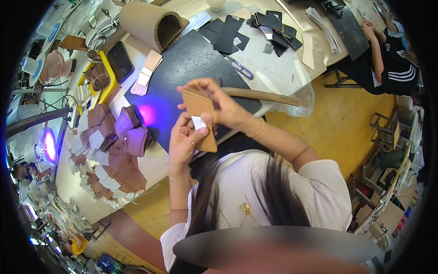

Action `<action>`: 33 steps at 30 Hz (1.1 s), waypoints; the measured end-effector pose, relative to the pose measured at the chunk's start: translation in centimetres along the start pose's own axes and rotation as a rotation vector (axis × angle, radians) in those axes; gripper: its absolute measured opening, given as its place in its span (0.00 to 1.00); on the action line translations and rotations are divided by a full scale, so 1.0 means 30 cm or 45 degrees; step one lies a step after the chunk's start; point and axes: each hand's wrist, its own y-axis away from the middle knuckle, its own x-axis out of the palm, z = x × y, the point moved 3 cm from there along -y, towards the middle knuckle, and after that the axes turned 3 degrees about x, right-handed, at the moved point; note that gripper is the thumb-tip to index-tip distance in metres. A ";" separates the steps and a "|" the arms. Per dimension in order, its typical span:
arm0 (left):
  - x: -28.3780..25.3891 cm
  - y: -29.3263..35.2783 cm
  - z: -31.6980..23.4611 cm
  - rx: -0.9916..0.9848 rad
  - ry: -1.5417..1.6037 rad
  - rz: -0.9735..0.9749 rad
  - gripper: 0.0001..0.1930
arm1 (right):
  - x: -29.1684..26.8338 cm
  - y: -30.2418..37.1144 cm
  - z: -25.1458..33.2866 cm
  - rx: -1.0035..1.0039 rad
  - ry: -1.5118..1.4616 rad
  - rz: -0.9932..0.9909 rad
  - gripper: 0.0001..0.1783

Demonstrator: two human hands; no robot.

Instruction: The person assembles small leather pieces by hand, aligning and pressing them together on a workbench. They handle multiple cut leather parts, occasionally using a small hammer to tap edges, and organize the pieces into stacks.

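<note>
A small stack of tan leather pieces point(199, 106) with a white slip on it is held upright in front of me, over the near edge of a dark cutting board point(178, 59). My left hand point(185, 137) is closed round its lower part, thumb across the front. At the upper part is my right hand point(223, 102), its fingers bent round the edge and slightly blurred. A thin yellow rubber band point(214, 116) runs from the right fingers along the stack. Behind the right wrist lies a wooden-handled tool point(264, 95), its head mostly hidden.
Bundles of brown leather pieces point(121, 166) are heaped at the left, beside a yellow tray point(108, 73) and a phone point(120, 61). Black pieces point(276, 32), a snipper point(240, 67) and a rolled tan sheet point(150, 25) lie farther back. A co-worker point(388, 64) sits at the far right.
</note>
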 end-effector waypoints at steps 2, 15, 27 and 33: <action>-0.043 0.012 -0.009 -0.249 -0.171 0.053 0.24 | -0.033 -0.030 0.101 -0.037 -0.035 0.174 0.45; -0.148 0.011 0.001 0.473 0.383 -0.275 0.18 | -0.019 -0.012 0.139 -0.158 -0.945 0.004 0.42; -0.033 0.016 -0.065 0.192 -1.297 -0.072 0.25 | -0.053 0.022 0.097 -0.094 0.772 0.490 0.35; -0.029 -0.017 -0.054 0.044 -0.836 -0.153 0.31 | -0.008 0.073 0.158 -0.502 1.440 0.071 0.33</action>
